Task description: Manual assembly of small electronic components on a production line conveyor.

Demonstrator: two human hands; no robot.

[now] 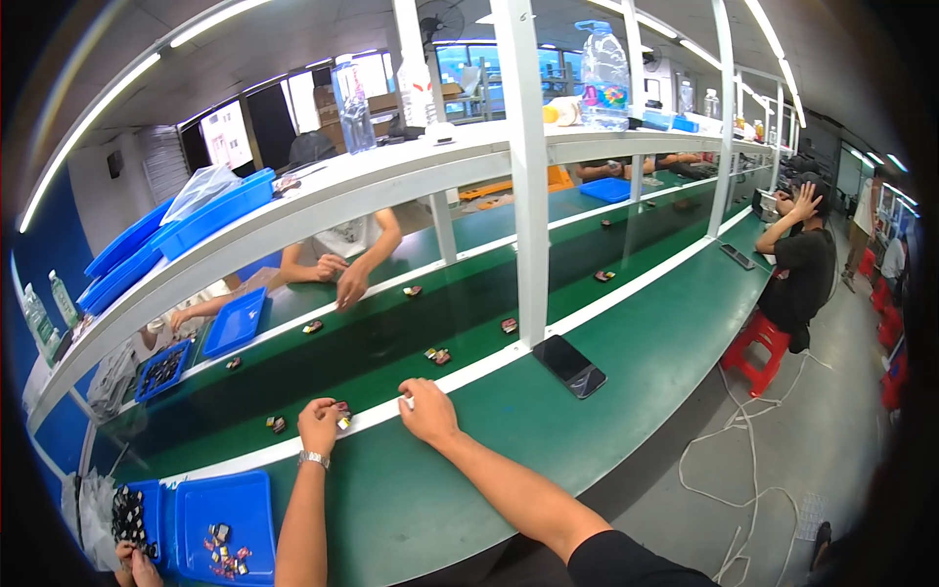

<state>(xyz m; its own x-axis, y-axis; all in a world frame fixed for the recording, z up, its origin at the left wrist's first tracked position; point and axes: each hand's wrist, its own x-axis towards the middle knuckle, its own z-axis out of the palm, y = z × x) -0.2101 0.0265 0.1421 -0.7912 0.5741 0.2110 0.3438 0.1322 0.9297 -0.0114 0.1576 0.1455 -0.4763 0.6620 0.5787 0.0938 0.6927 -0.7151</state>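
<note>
My left hand (320, 425), with a metal watch on its wrist, is closed around a small dark part with a yellow tip (342, 419) at the white edge of the green conveyor belt (391, 333). My right hand (425, 409) rests on that same white edge just to the right, fingers curled on a small white piece. Several small dark parts lie on the belt, among them one (276, 424) left of my left hand and one (438, 356) beyond my right hand.
A black phone (569, 366) lies on the green bench to my right. A blue tray with small parts (223, 528) sits at my lower left. A person's hands (342, 279) work across the belt. Another person sits on a red stool (758, 347) at right.
</note>
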